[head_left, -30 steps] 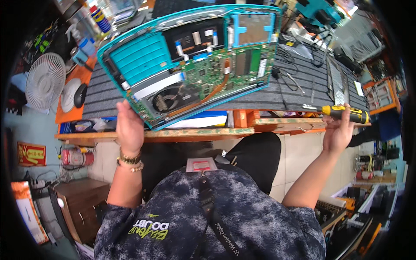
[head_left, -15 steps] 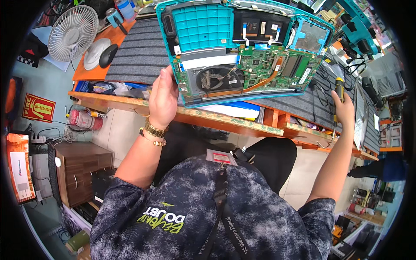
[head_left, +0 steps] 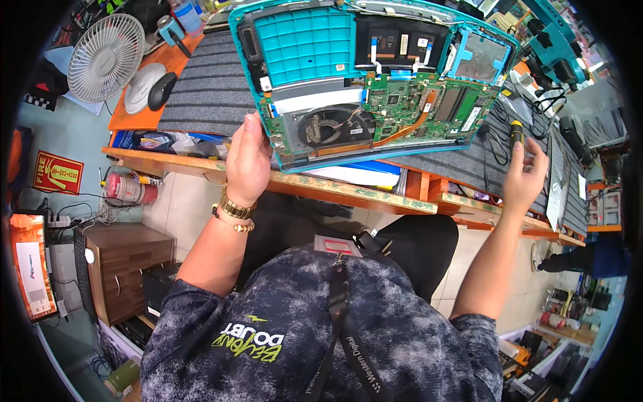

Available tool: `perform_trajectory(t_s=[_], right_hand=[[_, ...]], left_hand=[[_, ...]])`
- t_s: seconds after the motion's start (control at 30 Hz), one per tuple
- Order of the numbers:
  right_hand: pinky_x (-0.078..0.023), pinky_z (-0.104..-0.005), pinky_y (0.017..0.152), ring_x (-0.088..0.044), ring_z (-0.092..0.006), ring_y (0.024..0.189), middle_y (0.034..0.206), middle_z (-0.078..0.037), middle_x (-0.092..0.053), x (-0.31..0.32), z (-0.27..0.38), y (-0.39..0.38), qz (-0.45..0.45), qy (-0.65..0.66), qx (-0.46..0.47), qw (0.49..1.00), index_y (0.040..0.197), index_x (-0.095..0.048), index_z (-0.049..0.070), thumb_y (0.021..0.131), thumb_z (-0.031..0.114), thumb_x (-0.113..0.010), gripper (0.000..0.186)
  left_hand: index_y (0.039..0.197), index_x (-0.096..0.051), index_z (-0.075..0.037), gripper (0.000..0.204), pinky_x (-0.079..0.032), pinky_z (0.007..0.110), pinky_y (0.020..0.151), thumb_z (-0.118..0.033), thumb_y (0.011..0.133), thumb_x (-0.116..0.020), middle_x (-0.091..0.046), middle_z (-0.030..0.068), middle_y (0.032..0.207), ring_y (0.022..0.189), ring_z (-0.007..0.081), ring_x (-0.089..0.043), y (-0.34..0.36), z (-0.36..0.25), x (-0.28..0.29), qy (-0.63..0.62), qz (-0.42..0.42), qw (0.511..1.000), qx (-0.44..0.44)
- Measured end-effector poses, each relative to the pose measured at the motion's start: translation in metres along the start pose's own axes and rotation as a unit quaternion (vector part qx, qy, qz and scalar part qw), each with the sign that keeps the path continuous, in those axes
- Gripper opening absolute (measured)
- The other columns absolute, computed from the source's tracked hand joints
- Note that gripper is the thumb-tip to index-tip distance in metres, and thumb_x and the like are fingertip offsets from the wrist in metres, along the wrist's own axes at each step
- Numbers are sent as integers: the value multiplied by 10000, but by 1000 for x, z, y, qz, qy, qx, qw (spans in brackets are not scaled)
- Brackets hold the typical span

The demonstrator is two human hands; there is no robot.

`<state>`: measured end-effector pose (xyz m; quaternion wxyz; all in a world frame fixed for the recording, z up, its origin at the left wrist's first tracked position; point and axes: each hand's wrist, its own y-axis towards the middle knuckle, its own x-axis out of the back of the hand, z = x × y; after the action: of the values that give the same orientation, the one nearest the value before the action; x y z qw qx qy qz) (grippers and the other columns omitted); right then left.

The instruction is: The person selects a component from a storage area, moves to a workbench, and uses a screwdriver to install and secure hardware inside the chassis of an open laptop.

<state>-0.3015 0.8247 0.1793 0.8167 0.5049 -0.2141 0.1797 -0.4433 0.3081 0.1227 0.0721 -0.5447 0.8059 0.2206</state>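
Note:
An opened laptop base with a turquoise shell is tilted up over the bench, its inside facing me. Its green circuit board, dusty cooling fan, copper heat pipe and black battery lie exposed. My left hand grips the laptop's lower left edge, with part of the fingers hidden behind it. To the right of the laptop, my right hand is closed on a screwdriver with a yellow and black handle pointing up. The hand hides the screwdriver's shaft.
The wooden bench carries a grey striped mat. A white fan and a black computer mouse are at the left. Black cables lie right of the laptop. A brown cabinet stands lower left.
My right hand has moved slightly left and down with the screwdriver, and its shaft no longer shows. The laptop and my left hand have shifted a little to the left.

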Motion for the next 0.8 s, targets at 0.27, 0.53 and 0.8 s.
perform_trajectory(t_s=[0.27,0.53,0.8], right_hand=[[-518,-290,786,-597,-125,867,1160,-59,-719,-21,2,-32,20,77,-26,997,1313,-790,33,1085,185,-808,275],[-507,-305,721,-575,-119,792,1088,-45,-743,-24,-8,-32,17,121,-67,990,1239,-812,28,1085,204,-806,234],[-485,-276,689,-540,-85,736,1082,-41,-714,-19,5,-30,29,122,-80,989,1235,-804,22,1061,162,-825,224]], left_hand=[[1588,-597,35,654,-421,439,1283,-488,1278,-357,-670,154,1609,1493,263,-607,-1,13,15,-33,-14,999,-2],[1578,-607,-14,626,-464,443,1247,-500,1278,-351,-705,133,1567,1436,259,-652,-1,25,26,-63,-13,998,-19],[1543,-616,-37,551,-463,445,1238,-471,1273,-411,-701,114,1549,1423,245,-644,-2,14,12,-59,-21,998,-21]])
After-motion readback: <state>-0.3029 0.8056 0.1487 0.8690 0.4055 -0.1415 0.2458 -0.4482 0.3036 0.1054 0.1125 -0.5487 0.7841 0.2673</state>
